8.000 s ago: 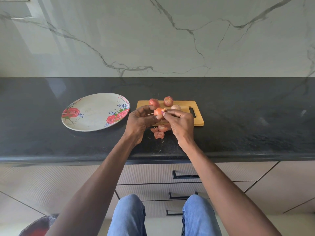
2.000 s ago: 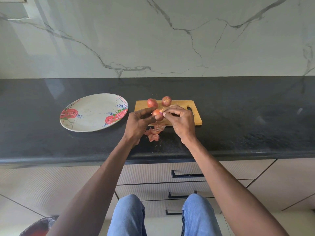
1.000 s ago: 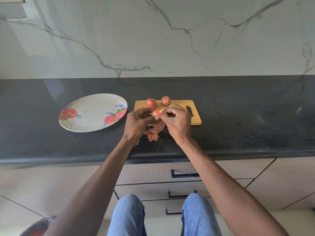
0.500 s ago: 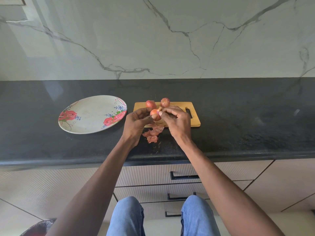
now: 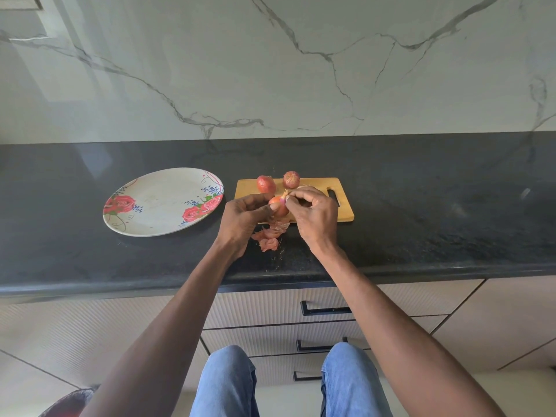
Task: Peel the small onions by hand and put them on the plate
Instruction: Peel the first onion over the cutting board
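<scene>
My left hand (image 5: 242,219) grips a small reddish onion (image 5: 278,205) just above the front edge of a wooden cutting board (image 5: 341,203). My right hand (image 5: 316,216) pinches the onion's top end, where a bit of dry skin sticks up. Two more small onions (image 5: 266,184) (image 5: 291,179) lie at the back of the board. A third one is mostly hidden behind my right hand. A white plate with red roses (image 5: 159,201) lies empty to the left of the board.
Loose pink onion skins (image 5: 268,236) lie on the black countertop (image 5: 436,212) between my wrists. A marble wall rises behind. Drawers with black handles (image 5: 326,310) sit under the counter edge. My knees in blue jeans are below.
The onion has been turned between my fingers and my right fingertips have shifted to its top. A few more skins lie on the counter than 8 seconds ago. The view moved slightly.
</scene>
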